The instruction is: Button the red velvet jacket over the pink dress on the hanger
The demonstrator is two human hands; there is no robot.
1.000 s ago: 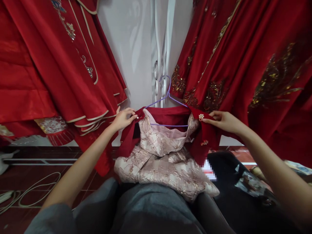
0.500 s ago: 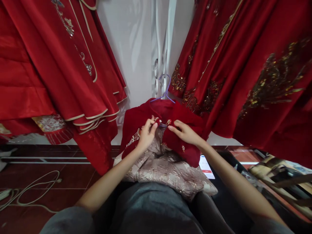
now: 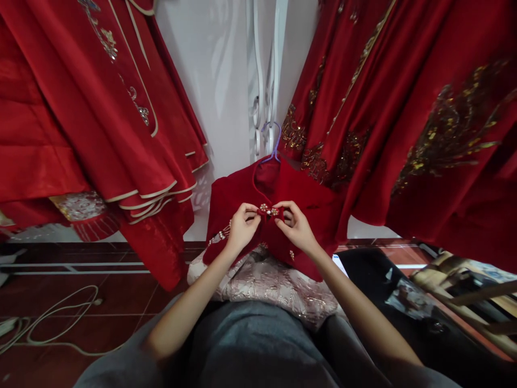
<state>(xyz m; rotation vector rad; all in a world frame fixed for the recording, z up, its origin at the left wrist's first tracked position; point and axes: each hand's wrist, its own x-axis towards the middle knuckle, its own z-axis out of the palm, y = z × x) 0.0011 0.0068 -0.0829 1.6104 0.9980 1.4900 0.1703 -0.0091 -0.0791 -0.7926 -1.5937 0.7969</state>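
Observation:
A red velvet jacket [image 3: 232, 188] with beaded trim hangs on a purple hanger [image 3: 276, 145] before me. At its collar, the two halves of a jewelled frog fastener [image 3: 269, 210] meet or nearly meet; I cannot tell whether they are hooked together. My left hand [image 3: 243, 225] pinches the fastener's left side. On the other side, my right hand [image 3: 297, 226] pinches its right end between thumb and fingers. Beaded tassels [image 3: 221, 234] hang on the jacket's left front. Shiny pale pink brocade fabric [image 3: 278, 291] lies beneath the jacket, over my lap.
Red garments [image 3: 161, 134] hang at the left, and red gowns with gold sequins [image 3: 444, 129] at the right. White doors [image 3: 202, 64] stand behind. A white cable [image 3: 52, 312] lies on the tiled floor. Right of me, a clear plastic bag [image 3: 410, 299] rests on a black surface.
The collar edges have come together, and the fastener's two halves moved from apart to meeting. My right hand shifted slightly left. The phone screen at the right is now mostly hidden.

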